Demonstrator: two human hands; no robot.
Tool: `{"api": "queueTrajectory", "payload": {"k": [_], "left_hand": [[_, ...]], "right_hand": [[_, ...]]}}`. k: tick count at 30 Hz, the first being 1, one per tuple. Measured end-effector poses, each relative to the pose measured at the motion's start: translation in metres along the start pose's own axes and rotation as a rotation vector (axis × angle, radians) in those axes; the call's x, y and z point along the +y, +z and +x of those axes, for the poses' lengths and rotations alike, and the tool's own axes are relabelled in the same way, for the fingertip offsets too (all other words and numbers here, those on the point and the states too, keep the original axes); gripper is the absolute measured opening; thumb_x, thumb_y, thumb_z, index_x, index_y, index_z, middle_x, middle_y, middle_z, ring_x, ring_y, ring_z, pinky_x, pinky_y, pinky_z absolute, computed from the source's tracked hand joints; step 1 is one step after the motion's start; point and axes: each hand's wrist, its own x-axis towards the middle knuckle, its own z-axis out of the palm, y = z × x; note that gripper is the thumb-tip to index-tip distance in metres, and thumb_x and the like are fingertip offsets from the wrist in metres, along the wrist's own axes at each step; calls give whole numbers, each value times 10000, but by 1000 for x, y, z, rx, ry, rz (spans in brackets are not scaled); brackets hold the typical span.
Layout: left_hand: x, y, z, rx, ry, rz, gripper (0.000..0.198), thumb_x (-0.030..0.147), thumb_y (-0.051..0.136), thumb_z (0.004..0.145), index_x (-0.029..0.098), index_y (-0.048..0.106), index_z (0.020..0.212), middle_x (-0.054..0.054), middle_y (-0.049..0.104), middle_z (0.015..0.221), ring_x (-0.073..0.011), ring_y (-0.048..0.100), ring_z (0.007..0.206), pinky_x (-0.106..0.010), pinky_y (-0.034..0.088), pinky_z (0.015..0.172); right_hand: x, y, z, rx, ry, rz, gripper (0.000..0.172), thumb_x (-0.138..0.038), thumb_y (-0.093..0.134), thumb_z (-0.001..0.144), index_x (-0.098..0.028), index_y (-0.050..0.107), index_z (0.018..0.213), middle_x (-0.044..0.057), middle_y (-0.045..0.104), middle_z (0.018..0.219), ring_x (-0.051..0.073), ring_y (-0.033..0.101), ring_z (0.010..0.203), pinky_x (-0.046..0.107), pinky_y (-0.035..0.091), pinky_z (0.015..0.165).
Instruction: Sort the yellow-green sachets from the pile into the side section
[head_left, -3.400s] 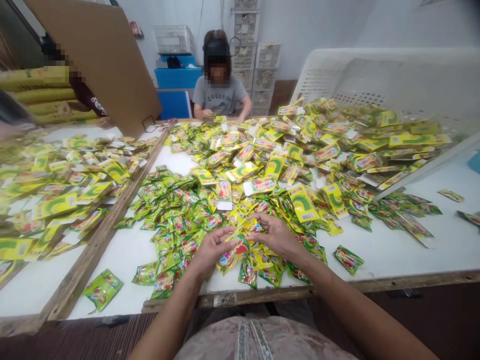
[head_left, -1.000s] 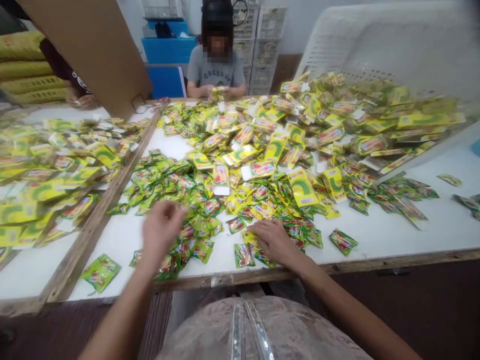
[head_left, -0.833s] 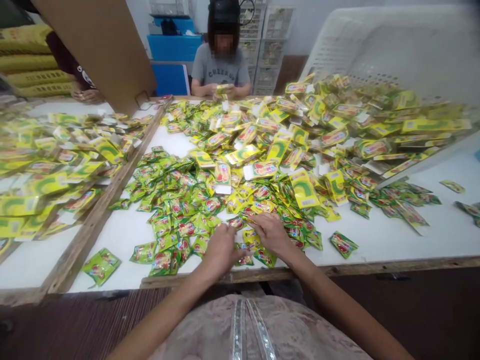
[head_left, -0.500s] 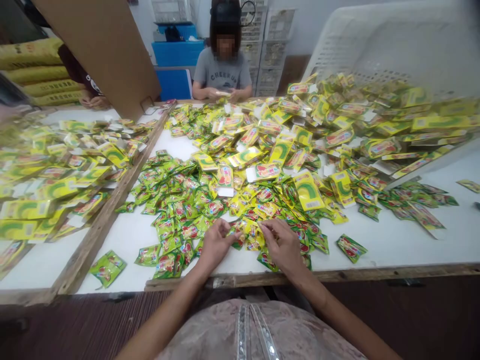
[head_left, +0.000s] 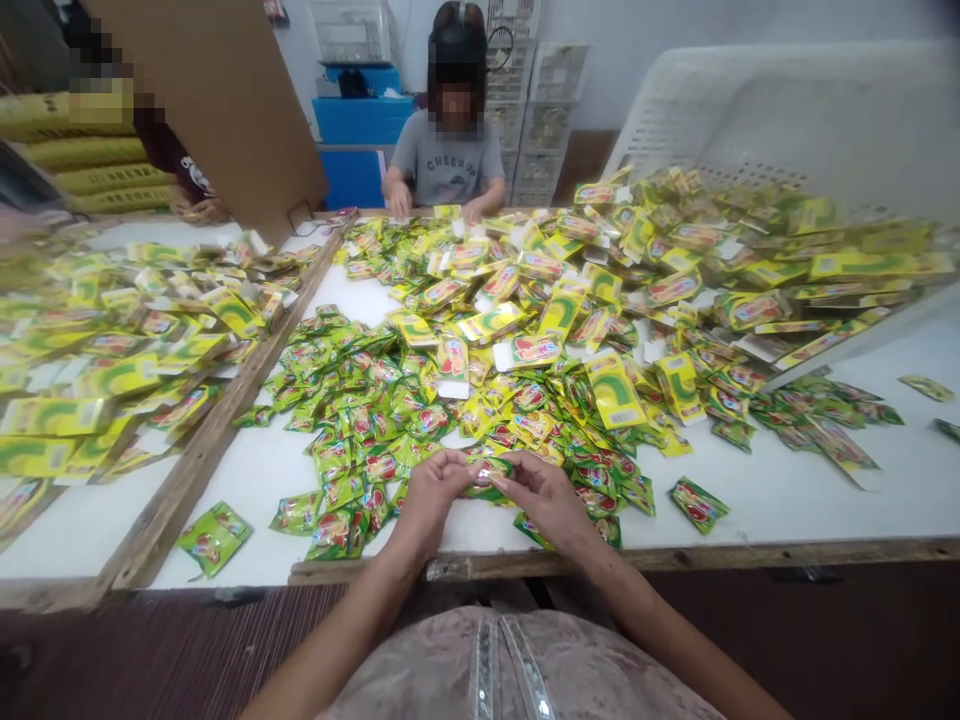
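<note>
Between my two hands is a small green packet (head_left: 491,472) with a red picture on its front. My left hand (head_left: 435,492) pinches its left end, thumb against fingers. At the other end, my right hand (head_left: 545,497) closes thumb and fingers on the packet's right side. Both hands are just above the near edge of a heap of similar green packets (head_left: 382,420). Yellow-and-green cardboard boxes (head_left: 615,385), some with white flaps open, lie on and behind the heap.
A white plastic basket (head_left: 705,110) lies tipped at the right, boxes spilling from it. A wooden strip (head_left: 232,410) divides off more boxes (head_left: 120,375) at the left. Across the table sits a person (head_left: 450,160); another person's hands (head_left: 199,208) show beside a cardboard sheet (head_left: 217,100).
My hands have come closer together, and both now grip the green packet. Across the table, the person's hands have moved apart and down toward the pile.
</note>
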Motion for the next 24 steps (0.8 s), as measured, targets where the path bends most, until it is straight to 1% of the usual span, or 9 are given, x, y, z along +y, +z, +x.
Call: {"api": "queueTrajectory", "payload": {"k": [3,5,7,10,14,17,20,22,24], "left_hand": [[-3,1,1,12,137,68,311,324,766,599,157,541,733,76,496,487,-54,431,469,-175,314,507],[0,2,1,12,151,76,329,340,754,616,159,561,811,81,493,490,-54,428,471,-175,318,512],[6,4,3,-30,97,55,384,368,750,613,155,583,886,67,523,517,-69,463,495,-186,352,526],[16,5,9,-95,96,95,335,394,745,601,122,640,768,23,568,559,-94,506,537,-210,392,540],[17,-3,20,16,229,195,285,373,736,592,128,688,731,-10,630,603,-119,535,563,-230,411,555],[10,-16,27,143,237,221,296,391,725,585,140,700,740,-13,645,613,-132,546,568,-239,414,557],[1,-26,30,212,225,246,284,398,714,596,139,694,711,0,622,582,-125,526,552,-231,394,547],[-3,-29,32,214,212,247,280,394,711,607,136,690,713,10,601,559,-109,493,518,-221,368,522],[-5,-30,33,233,203,240,281,391,713,610,132,688,717,17,585,541,-95,464,487,-215,345,501]], "right_hand": [[3,5,5,-1,19,92,254,-408,620,741,-172,626,836,1,563,731,124,510,646,246,416,598],[0,8,8,31,-22,70,207,-376,590,772,-171,612,792,2,572,701,128,520,629,250,423,594],[-9,9,12,92,-163,-44,156,-316,551,803,-175,608,772,13,595,710,139,541,661,261,432,631],[-24,7,20,155,-371,-223,148,-264,508,827,-179,614,769,33,633,755,156,573,734,277,441,699],[-27,-6,26,127,-291,-294,181,-288,506,832,-174,625,905,45,680,812,162,621,731,275,473,674],[-13,-19,24,38,-320,-540,269,-277,506,829,-160,613,1046,87,683,995,209,616,938,348,449,833],[5,-21,18,-188,-419,-826,395,-194,543,762,-164,567,1155,110,604,1194,261,509,1143,432,357,933],[14,-18,18,-248,-434,-923,425,-135,512,747,-173,553,1168,114,587,1220,253,502,1152,425,351,913],[21,-14,21,-226,-437,-958,392,-109,470,762,-179,569,1134,111,615,1173,232,536,1099,399,366,878]]}}
